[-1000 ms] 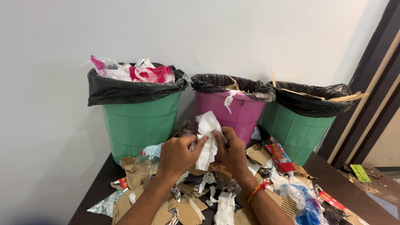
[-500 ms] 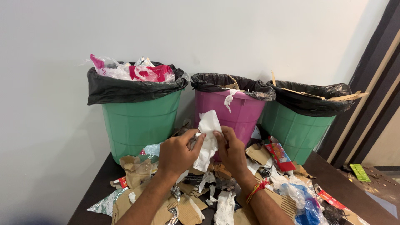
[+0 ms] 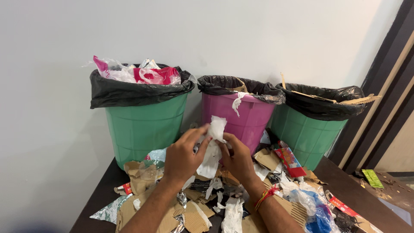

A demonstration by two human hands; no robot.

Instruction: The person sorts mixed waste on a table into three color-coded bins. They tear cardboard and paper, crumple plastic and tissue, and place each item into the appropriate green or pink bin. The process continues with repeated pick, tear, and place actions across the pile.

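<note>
A crumpled white tissue (image 3: 213, 144) is pinched between both my hands above a pile of waste. My left hand (image 3: 183, 155) grips its left side near the top, and my right hand (image 3: 237, 157), with a red and orange thread on the wrist, grips its right side. The tissue hangs in front of the pink bin (image 3: 248, 116), which has a black liner and a white scrap over its rim. Torn cardboard (image 3: 194, 215), more white tissue scraps (image 3: 233, 213) and foil (image 3: 108, 209) lie under my hands on the dark table (image 3: 345, 185).
A green bin (image 3: 142, 125) at the left is heaped with pink and clear plastic. Another green bin (image 3: 308, 133) at the right holds cardboard and wooden sticks. A red carton (image 3: 290, 160) and blue plastic (image 3: 321, 220) lie at the right. White wall behind.
Both hands have stayed in place, working the tissue between the fingers; its top has folded down slightly. The bins and the pile have not moved.
</note>
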